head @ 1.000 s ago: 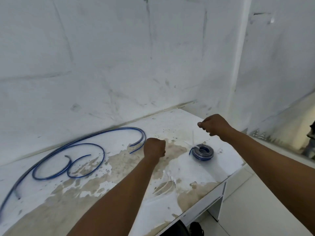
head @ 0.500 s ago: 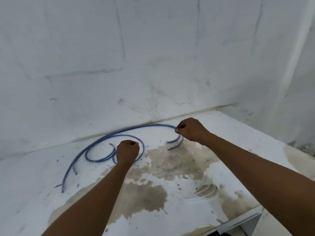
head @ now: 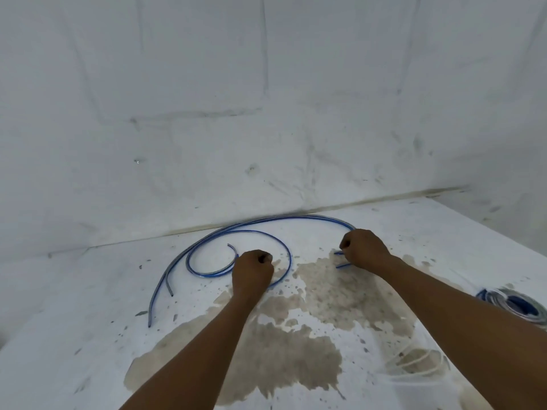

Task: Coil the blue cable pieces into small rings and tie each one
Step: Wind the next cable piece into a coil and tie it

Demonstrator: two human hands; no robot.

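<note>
We face a white wall [head: 266, 99] that fills the upper half of the view, its paint scuffed and marked with faint seams that run upright and across, like the joints of large panels. A few dark specks and smudges dot it. At the far right a second wall [head: 509, 179] meets it in a corner. Below, we look down on a white counter [head: 74, 335] that butts against the wall along a dark, grimy joint line [head: 325, 210]. Its coating is worn through in big tan-brown patches [head: 296, 344] near the middle, with small chips and flecks scattered around. The light is even and soft, casting hardly any shadow.
</note>
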